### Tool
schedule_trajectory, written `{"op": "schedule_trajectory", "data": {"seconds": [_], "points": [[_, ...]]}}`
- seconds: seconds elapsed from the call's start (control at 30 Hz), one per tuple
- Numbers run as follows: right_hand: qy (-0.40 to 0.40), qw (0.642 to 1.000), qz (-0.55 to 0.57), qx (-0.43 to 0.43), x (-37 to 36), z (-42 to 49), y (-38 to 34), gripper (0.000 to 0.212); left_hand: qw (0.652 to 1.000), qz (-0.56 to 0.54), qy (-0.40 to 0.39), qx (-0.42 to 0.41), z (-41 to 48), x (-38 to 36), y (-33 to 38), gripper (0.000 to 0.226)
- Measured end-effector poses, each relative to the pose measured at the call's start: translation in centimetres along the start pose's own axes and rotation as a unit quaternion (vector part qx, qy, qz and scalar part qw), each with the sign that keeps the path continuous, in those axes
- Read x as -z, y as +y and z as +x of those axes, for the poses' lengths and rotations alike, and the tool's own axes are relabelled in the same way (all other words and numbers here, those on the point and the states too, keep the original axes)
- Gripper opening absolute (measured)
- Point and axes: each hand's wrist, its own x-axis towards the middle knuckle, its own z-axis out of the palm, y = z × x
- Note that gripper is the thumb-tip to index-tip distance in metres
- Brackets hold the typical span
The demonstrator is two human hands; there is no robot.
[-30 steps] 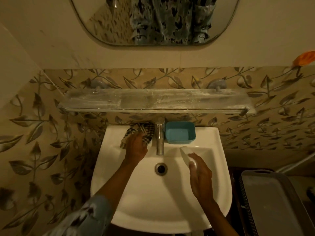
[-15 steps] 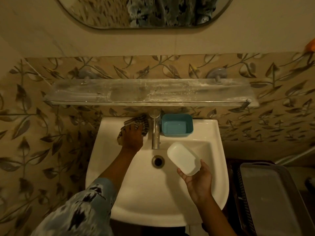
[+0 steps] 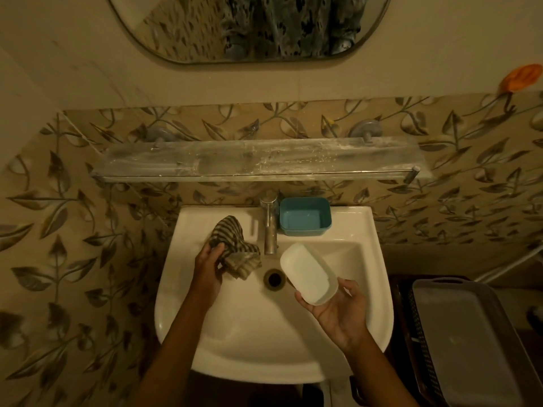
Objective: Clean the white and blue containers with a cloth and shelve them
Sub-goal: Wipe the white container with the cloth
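Wipe of white container (image 3: 308, 274) judged pending: it is pinched in right hand (image 3: 338, 311); striped cloth (image 3: 235, 249) is gripped in left hand (image 3: 207, 267). Beyond right hand, blue container (image 3: 305, 216) is seen, untouched. Cloth must be brought across into white container.

White sink (image 3: 264, 348) at centre, with the tap (image 3: 270, 227) at its 12 o'clock rim and the drain (image 3: 274, 278) mid-basin. Mirror (image 3: 249, 24) at 12 o'clock, orange object (image 3: 521, 77) at 2, grey tray (image 3: 470, 333) at 4.

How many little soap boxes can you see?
2. The white container is held by the right hand over the sink; the blue container sits on the sink's back ledge, right of the tap. None seems hidden.
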Motion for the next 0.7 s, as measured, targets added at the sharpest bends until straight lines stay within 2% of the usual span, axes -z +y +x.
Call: {"op": "schedule_trajectory", "data": {"seconds": [0.1, 0.13, 0.2, 0.33, 0.43, 0.5, 0.57, 0.6, 0.7], "points": [[-0.037, 0.999, -0.012, -0.017, -0.1, -0.6, 0.7, 0.047, 0.999, -0.053, 0.000, -0.009, -3.8, -0.9, 0.6, 0.024], [-0.046, 0.999, -0.017, -0.021, -0.2, -0.8, 1.0, 0.049, 0.999, -0.031, -0.001, -0.020, -5.0, -1.5, 0.8, 0.021], [-0.070, 0.996, -0.033, -0.033, -0.6, -1.1, 1.7, 0.057, 0.994, 0.080, 0.005, -0.071, -7.5, -3.0, 1.1, 0.018], [-0.137, 0.984, -0.108, -0.032, -1.8, -1.7, 2.8, 0.067, 0.925, 0.331, -0.025, -0.185, -11.2, -5.6, -0.5, 0.012], [-0.139, 0.980, -0.139, -0.034, -2.2, -2.1, 2.9, 0.064, 0.847, 0.473, -0.014, -0.240, -12.6, -6.4, -2.8, 0.035], [-0.131, 0.979, -0.152, -0.023, -2.5, -2.3, 3.1, 0.058, 0.817, 0.515, -0.012, -0.258, -13.2, -6.8, -3.3, 0.039], [-0.104, 0.979, -0.176, -0.009, -2.7, -2.5, 3.3, 0.042, 0.804, 0.531, -0.046, -0.262, -13.8, -7.1, -3.2, 0.042], [-0.087, 0.978, -0.191, -0.010, -2.6, -2.5, 3.5, 0.041, 0.799, 0.536, -0.073, -0.261, -14.1, -7.0, -3.1, 0.041], [-0.045, 0.977, -0.206, -0.041, -2.1, -2.9, 3.3, 0.057, 0.761, 0.567, -0.173, -0.263, -14.7, -6.6, -2.3, 0.039]]}}
